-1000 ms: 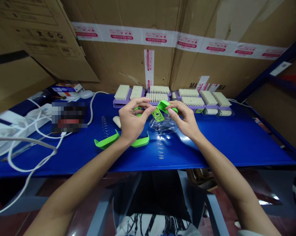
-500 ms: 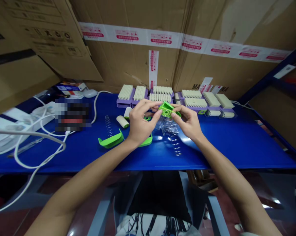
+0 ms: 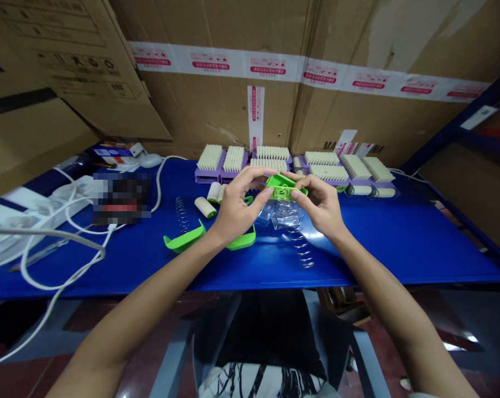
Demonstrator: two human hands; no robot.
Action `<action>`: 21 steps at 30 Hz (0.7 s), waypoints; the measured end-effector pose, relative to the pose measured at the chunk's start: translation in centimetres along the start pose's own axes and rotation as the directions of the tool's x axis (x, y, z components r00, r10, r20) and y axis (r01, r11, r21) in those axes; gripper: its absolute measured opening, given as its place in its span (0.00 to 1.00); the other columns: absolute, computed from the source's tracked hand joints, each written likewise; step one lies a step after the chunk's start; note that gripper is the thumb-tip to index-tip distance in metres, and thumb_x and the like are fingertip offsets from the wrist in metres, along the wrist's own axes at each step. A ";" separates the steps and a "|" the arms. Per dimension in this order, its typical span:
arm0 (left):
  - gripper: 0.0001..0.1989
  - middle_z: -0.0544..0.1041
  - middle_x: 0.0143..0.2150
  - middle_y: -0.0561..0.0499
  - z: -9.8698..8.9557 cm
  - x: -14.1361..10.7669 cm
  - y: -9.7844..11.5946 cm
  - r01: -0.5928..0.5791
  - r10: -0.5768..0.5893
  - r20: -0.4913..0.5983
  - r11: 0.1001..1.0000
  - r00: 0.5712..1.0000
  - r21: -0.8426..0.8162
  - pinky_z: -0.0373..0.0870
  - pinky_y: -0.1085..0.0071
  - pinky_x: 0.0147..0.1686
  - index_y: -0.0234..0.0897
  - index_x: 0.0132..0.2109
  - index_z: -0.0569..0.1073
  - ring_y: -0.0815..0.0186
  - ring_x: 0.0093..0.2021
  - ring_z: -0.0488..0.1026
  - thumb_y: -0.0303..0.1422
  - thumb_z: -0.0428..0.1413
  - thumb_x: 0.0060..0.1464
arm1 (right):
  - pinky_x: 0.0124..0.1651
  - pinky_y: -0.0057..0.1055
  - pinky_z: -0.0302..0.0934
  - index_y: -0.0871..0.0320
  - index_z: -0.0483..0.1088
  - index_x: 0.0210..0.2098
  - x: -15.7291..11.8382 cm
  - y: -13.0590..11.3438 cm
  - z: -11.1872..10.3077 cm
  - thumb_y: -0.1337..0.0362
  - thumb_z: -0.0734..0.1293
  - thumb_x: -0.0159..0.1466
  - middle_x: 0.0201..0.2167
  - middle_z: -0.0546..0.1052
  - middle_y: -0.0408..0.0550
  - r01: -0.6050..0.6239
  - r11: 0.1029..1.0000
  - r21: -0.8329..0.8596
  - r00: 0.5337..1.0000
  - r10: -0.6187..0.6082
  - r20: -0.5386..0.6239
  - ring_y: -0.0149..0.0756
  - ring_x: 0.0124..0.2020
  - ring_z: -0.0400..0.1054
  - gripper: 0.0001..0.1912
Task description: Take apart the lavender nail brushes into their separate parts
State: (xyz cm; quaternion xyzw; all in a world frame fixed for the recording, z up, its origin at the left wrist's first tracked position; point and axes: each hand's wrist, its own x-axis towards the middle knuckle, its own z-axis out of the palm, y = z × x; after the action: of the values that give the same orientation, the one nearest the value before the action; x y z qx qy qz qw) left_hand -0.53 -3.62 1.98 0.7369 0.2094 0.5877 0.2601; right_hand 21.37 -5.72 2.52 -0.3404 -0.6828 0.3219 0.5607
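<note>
Fingers clamped, the left hand has swung its green plate against the green cover in the right hand, perhaps now partly joined.

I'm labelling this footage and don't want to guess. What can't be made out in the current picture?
All in the head view:
- Whether the green parts are joined: the left hand and right hand cover their edges.
- Curved green piece: left end hidden behind the left wrist.
- Dark object: blurred by pixelation.
- Small print on the tape: too small to read.
</note>
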 end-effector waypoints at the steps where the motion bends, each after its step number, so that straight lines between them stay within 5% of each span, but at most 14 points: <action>1: 0.13 0.83 0.60 0.45 0.0 0.0 0.1 0.009 -0.009 -0.005 1.000 1.000 -0.006 0.85 0.63 0.55 0.44 0.59 0.80 0.60 0.59 0.83 0.29 0.62 0.70 | 0.56 0.48 0.75 0.53 0.73 0.35 0.0 -0.1 0.0 0.43 0.78 0.68 0.55 0.87 0.55 -0.007 1.000 0.001 1.000 0.007 -0.012 0.49 0.56 0.83 0.21; 8: 0.08 0.83 0.64 0.41 0.4 -0.6 0.8 0.129 -0.128 0.041 0.991 0.991 -0.041 0.84 0.64 0.54 0.43 0.51 0.70 0.59 0.61 0.84 0.31 0.61 0.69 | 0.52 0.45 0.77 0.52 0.73 0.35 -0.1 -0.3 0.3 0.44 0.81 0.66 0.51 0.89 0.52 -0.001 1.000 0.010 0.999 0.002 -0.039 0.46 0.50 0.83 0.22; 15: 0.06 0.84 0.64 0.40 0.4 -0.8 1.4 0.039 -0.039 0.040 0.999 0.998 0.006 0.83 0.56 0.59 0.44 0.52 0.68 0.56 0.65 0.83 0.31 0.58 0.73 | 0.53 0.41 0.77 0.51 0.76 0.39 -0.7 -0.3 0.7 0.56 0.79 0.70 0.56 0.88 0.51 0.112 0.993 0.044 0.993 -0.111 -0.030 0.43 0.54 0.84 0.11; 21: 0.05 0.81 0.68 0.41 0.3 -0.9 1.5 -0.015 0.012 0.046 0.997 0.999 0.075 0.82 0.54 0.61 0.46 0.56 0.71 0.56 0.65 0.82 0.34 0.57 0.77 | 0.57 0.50 0.79 0.50 0.73 0.39 -1.0 -0.5 1.0 0.51 0.76 0.72 0.58 0.87 0.53 0.144 0.989 -0.026 0.988 -0.145 -0.051 0.48 0.58 0.83 0.13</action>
State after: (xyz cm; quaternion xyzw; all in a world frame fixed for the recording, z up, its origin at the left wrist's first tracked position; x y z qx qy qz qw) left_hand -0.44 -5.43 2.17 0.7609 0.2204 0.5641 0.2329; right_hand 20.46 -6.88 2.18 -0.3045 -0.6942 0.2637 0.5965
